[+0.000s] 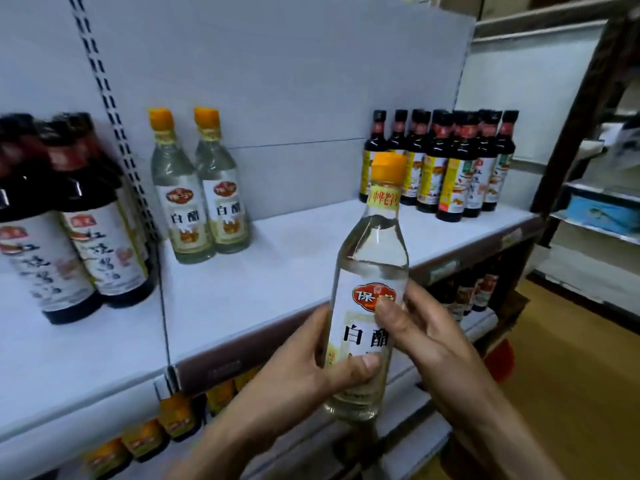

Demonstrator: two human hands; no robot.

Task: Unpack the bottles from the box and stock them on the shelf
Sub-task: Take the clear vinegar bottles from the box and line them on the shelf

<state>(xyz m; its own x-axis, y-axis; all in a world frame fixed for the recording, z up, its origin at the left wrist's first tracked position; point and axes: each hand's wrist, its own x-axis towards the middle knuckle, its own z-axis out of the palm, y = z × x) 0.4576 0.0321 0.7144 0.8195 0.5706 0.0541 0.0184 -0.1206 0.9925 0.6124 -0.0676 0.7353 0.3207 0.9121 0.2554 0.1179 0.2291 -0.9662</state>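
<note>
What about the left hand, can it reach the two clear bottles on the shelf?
Probably, once free: the left hand grips the held bottle, but only bare shelf lies before the two clear bottles.

A clear glass bottle with an orange cap and white label (372, 251) is held upright in both hands, in front of the near edge of the white shelf (294, 258). The left hand (301, 372) wraps its lower body, thumb across the label; the right hand (426, 327) grips it from the right, thumb on the red emblem. Two matching clear bottles (180, 209) stand side by side at the shelf's far left. A crowd of small dark bottles with yellow labels (446, 168) fills its far right corner.
</note>
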